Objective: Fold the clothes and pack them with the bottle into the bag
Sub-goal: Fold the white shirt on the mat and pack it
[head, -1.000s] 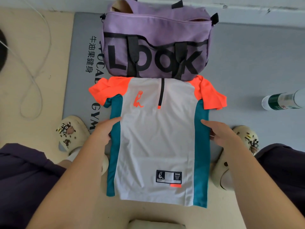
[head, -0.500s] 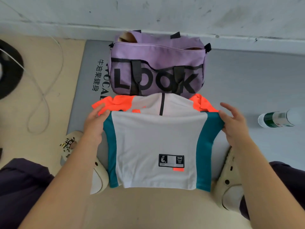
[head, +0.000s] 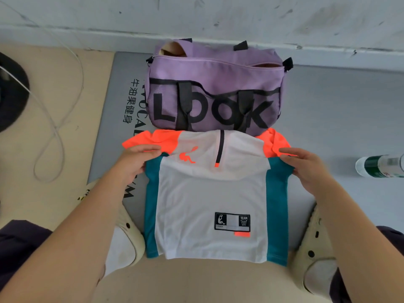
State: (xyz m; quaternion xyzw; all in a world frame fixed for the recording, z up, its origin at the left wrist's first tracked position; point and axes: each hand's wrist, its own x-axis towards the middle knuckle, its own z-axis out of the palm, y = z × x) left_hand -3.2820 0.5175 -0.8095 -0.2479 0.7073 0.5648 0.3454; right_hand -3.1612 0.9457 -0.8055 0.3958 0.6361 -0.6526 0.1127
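Note:
A white shirt (head: 209, 200) with teal side panels and orange sleeves lies on the grey mat, its lower half doubled up over the chest. My left hand (head: 136, 160) pinches the left side of the fold near the orange sleeve. My right hand (head: 306, 169) pinches the right side of the fold. Just beyond the shirt stands the purple bag (head: 215, 84) with black "Look" lettering, its top zip open. A clear bottle (head: 380, 166) with a green label lies on its side at the far right.
The grey mat (head: 341, 119) reaches the white wall behind the bag. Cream clogs (head: 314, 250) on my feet flank the shirt. A white cable (head: 52, 119) loops over the beige floor at left, beside a dark round object (head: 11, 92).
Both hands went from the shirt's sides to lifting its lower half and carrying it up toward the collar. The view tilted up, showing the wall.

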